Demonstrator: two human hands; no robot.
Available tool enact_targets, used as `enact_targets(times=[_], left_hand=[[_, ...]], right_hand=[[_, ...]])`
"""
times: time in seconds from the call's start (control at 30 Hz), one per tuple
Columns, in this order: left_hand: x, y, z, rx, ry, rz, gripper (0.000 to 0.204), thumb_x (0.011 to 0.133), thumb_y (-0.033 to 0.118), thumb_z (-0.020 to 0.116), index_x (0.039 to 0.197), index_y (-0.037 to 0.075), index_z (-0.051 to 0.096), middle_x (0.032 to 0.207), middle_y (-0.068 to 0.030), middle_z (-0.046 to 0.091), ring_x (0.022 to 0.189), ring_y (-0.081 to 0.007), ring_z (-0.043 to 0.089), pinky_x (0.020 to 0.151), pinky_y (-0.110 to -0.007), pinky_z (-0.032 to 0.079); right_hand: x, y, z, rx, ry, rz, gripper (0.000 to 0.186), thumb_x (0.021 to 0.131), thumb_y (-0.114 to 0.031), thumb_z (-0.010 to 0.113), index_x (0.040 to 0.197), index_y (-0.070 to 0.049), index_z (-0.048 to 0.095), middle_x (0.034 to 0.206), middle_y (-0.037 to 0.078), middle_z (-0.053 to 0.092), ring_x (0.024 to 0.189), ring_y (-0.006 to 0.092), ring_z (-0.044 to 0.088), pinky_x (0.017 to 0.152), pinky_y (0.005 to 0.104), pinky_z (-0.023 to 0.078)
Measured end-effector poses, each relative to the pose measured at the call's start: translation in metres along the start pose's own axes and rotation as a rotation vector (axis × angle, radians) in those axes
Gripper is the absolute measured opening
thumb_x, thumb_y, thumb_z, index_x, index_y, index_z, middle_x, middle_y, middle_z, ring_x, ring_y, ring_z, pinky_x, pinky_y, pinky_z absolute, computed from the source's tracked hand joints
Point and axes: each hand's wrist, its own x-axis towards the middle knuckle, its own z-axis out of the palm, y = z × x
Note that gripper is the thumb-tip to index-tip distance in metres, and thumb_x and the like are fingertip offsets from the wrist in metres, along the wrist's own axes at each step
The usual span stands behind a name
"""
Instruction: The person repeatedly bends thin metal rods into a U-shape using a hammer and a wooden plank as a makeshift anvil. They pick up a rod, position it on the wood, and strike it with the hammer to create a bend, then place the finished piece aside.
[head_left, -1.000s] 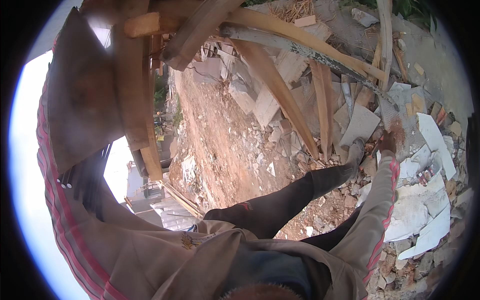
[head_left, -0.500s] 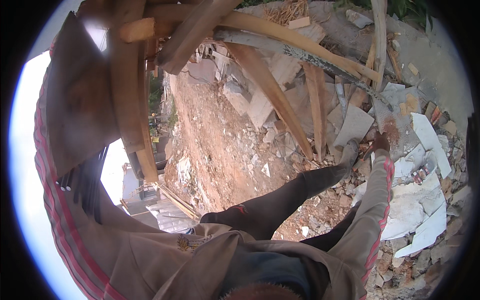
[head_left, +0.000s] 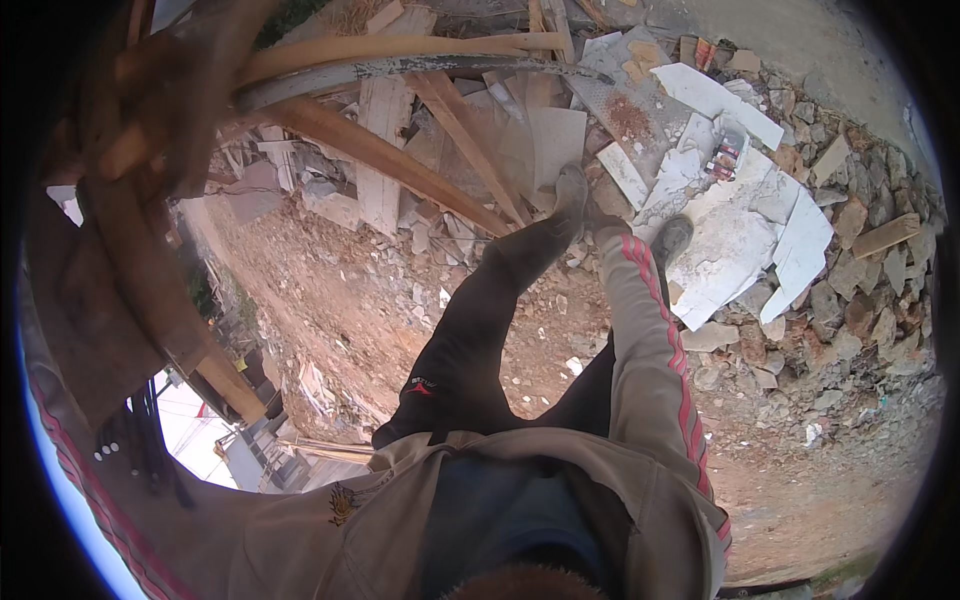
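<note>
On my left, brown wooden planks [head_left: 150, 265] rise close in front of my raised left arm. They are blurred and cover most of the forearm. My left hand cannot be made out clearly among the wood. Several thin dark rods [head_left: 140, 430] with white tips show beside the left sleeve. My right arm reaches down and forward, and my right hand [head_left: 606, 224] is small and dark beside my boot [head_left: 572, 190]. Its fingers are too unclear to read, and I see no object for certain in it. Longer wooden beams [head_left: 390, 165] slant over the rubble ahead.
Broken white boards [head_left: 730, 220] lie right of my feet, with a small printed packet [head_left: 726, 158] on them. A speckled grey panel [head_left: 625, 95] is farther off. Stone rubble [head_left: 850, 280] piles up at the right. A painted, peeling bar [head_left: 420, 68] runs across the far side.
My view has swung, so the beams, rubble and boards sit farther left. The second boot now shows by the white boards. My right arm still reaches down; the planks remain at my left.
</note>
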Motion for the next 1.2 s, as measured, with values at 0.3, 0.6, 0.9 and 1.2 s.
enact_targets(times=[0.3,0.6,0.9,1.2], left_hand=[[0.035,0.019,-0.006,-0.102,0.174,-0.012,0.033,0.099,0.021,0.047,0.123,0.013,0.068,0.122,-0.0192,0.069,0.110,-0.0395,0.067,0.095,-0.051,0.053],[0.088,0.011,-0.039,-0.018,0.092,-0.188,0.031,0.099,0.020,0.046,0.118,0.012,0.070,0.121,-0.0219,0.069,0.111,-0.0394,0.067,0.095,-0.051,0.053],[0.096,-0.003,-0.054,-0.732,0.154,-0.110,0.052,0.079,0.010,0.068,0.131,0.012,0.064,0.133,-0.0231,0.063,0.117,-0.0373,0.065,0.096,-0.045,0.055],[0.098,-0.030,-0.030,-0.924,0.225,0.204,0.047,0.076,0.008,0.068,0.123,0.015,0.065,0.123,-0.0160,0.067,0.114,-0.0343,0.064,0.097,-0.042,0.051]], right_hand=[[-0.191,0.051,-0.090,0.127,0.220,-0.081,0.040,0.096,-0.027,0.059,0.132,-0.011,0.060,0.102,0.022,0.071,0.094,0.0381,0.071,0.082,0.0497,0.055],[-0.603,0.012,-0.198,0.834,0.103,-0.617,0.057,0.094,-0.007,0.067,0.146,-0.006,0.043,0.096,0.007,0.067,0.071,0.0154,0.063,0.068,0.0307,0.056],[-0.752,-0.129,-0.246,0.798,0.261,-0.427,0.061,0.092,-0.010,0.072,0.146,-0.001,0.045,0.088,0.005,0.063,0.070,0.0133,0.061,0.058,0.0258,0.048],[-0.764,-0.352,-0.315,0.813,0.176,-0.889,0.062,0.094,-0.014,0.067,0.147,0.000,0.038,0.080,0.007,0.059,0.065,0.0132,0.060,0.057,0.0273,0.049]])
